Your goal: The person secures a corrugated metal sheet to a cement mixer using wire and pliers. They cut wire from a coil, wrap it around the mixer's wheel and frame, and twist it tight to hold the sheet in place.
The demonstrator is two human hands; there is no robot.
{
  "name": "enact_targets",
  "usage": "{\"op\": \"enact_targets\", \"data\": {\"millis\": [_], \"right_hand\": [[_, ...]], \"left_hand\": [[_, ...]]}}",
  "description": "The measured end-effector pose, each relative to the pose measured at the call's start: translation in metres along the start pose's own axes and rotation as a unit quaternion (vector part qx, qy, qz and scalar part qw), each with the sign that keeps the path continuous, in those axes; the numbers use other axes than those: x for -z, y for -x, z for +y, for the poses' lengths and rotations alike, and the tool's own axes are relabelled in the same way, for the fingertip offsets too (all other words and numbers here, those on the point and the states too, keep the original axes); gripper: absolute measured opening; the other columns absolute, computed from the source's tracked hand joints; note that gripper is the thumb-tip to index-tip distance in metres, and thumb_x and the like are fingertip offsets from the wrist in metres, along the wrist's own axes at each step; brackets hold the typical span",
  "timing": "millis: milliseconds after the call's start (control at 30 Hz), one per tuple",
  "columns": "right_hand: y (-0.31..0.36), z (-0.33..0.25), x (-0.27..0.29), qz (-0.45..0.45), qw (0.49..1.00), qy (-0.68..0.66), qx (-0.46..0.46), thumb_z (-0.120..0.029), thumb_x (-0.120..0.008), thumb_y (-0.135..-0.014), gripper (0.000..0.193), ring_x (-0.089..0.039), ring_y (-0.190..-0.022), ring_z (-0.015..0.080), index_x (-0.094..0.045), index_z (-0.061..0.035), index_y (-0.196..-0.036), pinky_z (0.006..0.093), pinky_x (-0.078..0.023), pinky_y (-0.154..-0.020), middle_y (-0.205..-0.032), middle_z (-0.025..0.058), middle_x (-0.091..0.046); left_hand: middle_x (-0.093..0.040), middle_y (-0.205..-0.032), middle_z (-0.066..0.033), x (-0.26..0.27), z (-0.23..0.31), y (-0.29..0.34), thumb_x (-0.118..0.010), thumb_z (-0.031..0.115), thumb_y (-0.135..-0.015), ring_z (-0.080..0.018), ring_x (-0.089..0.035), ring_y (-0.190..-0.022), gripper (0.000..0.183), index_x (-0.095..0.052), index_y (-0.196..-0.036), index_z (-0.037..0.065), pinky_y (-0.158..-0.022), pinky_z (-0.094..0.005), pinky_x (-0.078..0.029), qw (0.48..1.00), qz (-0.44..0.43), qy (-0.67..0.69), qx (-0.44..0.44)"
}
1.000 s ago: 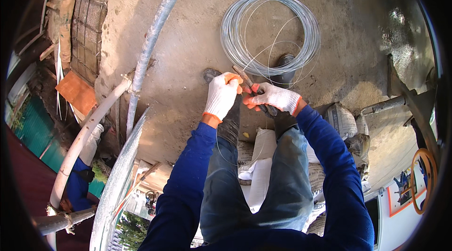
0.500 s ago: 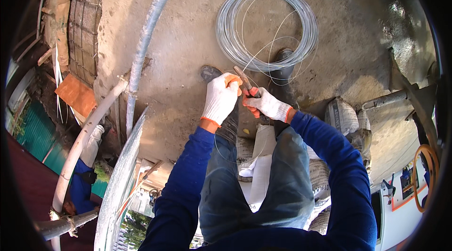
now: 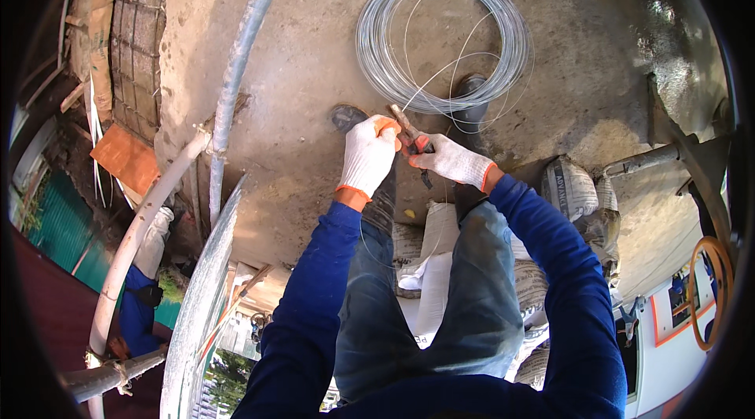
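My left hand [image 3: 368, 153], in a white knit glove with orange fingertips, is closed in a pinch on a thin wire [image 3: 374, 259]. The wire's loose length curves down in front of my thighs. My right hand [image 3: 452, 159], gloved alike, grips a pair of pliers [image 3: 408, 130] with a rusty brown head pointing up and left. The pliers' head is right beside my left fingertips; the exact contact with the wire is hidden. Beyond my hands a large coil of silver wire [image 3: 370, 45] lies on the ground, its near edge over my right boot [image 3: 469, 114].
Filled sacks [image 3: 568, 189] are stacked close behind my legs and to the right. A grey pole [image 3: 242, 57] and a pale pole [image 3: 149, 238] stand at left, near a curved metal sheet [image 3: 200, 301]. Another person [image 3: 140, 317] is at the lower left.
My right hand and the pliers have shifted slightly, bringing the pliers' head closer against my left fingertips. My left hand keeps its pinch. The whole view has moved a little.
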State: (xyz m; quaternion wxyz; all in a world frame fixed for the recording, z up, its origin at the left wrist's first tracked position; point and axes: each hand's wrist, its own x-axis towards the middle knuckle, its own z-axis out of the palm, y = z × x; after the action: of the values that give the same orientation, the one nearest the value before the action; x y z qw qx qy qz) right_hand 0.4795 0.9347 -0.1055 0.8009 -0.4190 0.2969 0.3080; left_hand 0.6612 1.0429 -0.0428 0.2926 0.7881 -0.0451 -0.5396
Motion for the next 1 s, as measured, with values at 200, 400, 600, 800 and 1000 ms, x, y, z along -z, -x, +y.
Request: {"op": "enact_targets", "data": {"millis": [200,400,600,800,1000], "right_hand": [[0.005,-0.012,0.010,0.083,0.984,0.153,-0.031,-0.021,-0.073,-0.097,0.036,-0.065,-0.101,0.0204,-0.066,-0.0016,-0.126,0.0382,-0.051,-0.097,-0.106,0.0110,-0.072],[0.012,-0.009,0.009,0.041,0.988,0.143,-0.034,-0.018,-0.072,-0.099,0.034,-0.066,-0.099,0.0185,-0.067,-0.0004,-0.128,0.0361,-0.053,-0.095,-0.106,0.0099,-0.072],[0.024,-0.026,0.016,-0.064,0.986,-0.117,-0.100,-0.019,-0.070,-0.102,0.022,-0.067,-0.076,0.0139,-0.067,-0.0033,-0.116,0.0346,-0.057,-0.068,-0.095,0.0069,-0.070],[0.002,0.004,0.012,0.123,0.909,0.396,-0.036,-0.026,-0.060,-0.105,0.030,-0.076,-0.089,0.0384,-0.066,-0.0021,-0.121,0.0515,-0.059,-0.078,-0.098,0.0190,-0.077],[-0.026,0.024,0.032,0.133,0.932,0.311,-0.133,-0.032,-0.067,-0.097,0.053,-0.071,-0.115,0.0455,-0.062,-0.0002,-0.138,0.0523,-0.055,-0.098,-0.120,0.0284,-0.074]], "left_hand": [[-0.076,-0.082,-0.0115,0.008,0.001,0.004,-0.059,0.006,-0.101,-0.0167,-0.073,-0.072,0.018,-0.074,-0.103,-0.005,-0.071,-0.0324,-0.057,1.000,0.006,0.013,0.018],[-0.074,-0.081,-0.0072,0.011,0.001,0.004,-0.058,0.007,-0.103,-0.0121,-0.066,-0.069,0.019,-0.075,-0.107,-0.002,-0.066,-0.0294,-0.053,0.999,-0.012,0.009,0.040],[-0.071,-0.078,-0.0026,0.016,-0.013,0.004,-0.058,0.011,-0.107,-0.0082,-0.056,-0.060,0.021,-0.076,-0.106,0.000,-0.058,-0.0259,-0.047,0.995,-0.034,0.091,0.034],[-0.063,-0.070,-0.0004,0.003,-0.021,0.011,-0.060,0.019,-0.111,-0.0047,-0.045,-0.047,0.024,-0.077,-0.110,0.002,-0.042,-0.0257,-0.033,0.972,-0.022,0.126,0.196],[-0.065,-0.072,-0.0005,-0.001,-0.034,0.035,-0.071,0.029,-0.108,-0.0048,-0.049,-0.047,0.026,-0.075,-0.111,0.004,-0.043,-0.0237,-0.032,0.911,-0.027,0.324,0.253]]}}
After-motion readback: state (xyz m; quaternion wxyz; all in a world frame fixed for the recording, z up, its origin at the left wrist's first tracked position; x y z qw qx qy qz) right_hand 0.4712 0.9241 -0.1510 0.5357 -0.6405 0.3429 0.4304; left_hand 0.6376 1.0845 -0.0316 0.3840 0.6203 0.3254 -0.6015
